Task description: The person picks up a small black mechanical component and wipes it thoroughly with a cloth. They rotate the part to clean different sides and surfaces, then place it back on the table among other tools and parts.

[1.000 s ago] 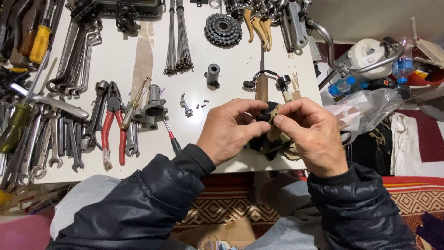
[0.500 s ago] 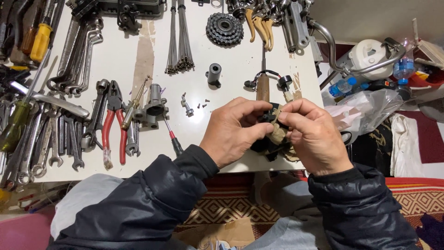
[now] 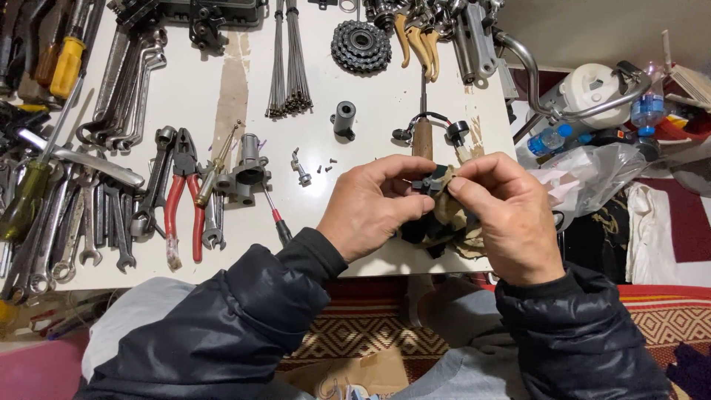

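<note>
White worktop (image 3: pixel 355 244) is lying under a dense spread of bicycle tools and parts, with a patterned red rug showing below its near edge and a clear plastic bag (image 3: pixel 592 178), water bottles and a white jug crowding the floor to the right. Both hands are meeting near the front edge: the left hand (image 3: pixel 370 207) is pinching a small black part (image 3: pixel 424 184) between thumb and fingers, while the right hand (image 3: pixel 503 218) is pressing a tan rag (image 3: pixel 449 211) against it, fingers closed on the cloth. The part is looking hard, stiff and light, probably greasy and so a little slippery; gripping it by its flat sides seems the surest hold. The rag is soft and limp, bunching easily wherever it is taken. Its lower folds are touching the worktop. Red-handled pliers (image 3: pixel 180 196), a row of wrenches (image 3: pixel 96 222), a bundle of spokes (image 3: pixel 287 59), a toothed gear cluster (image 3: pixel 359 46) and a short dark sleeve (image 3: pixel 344 118) are lying well apart from the hands.
</note>
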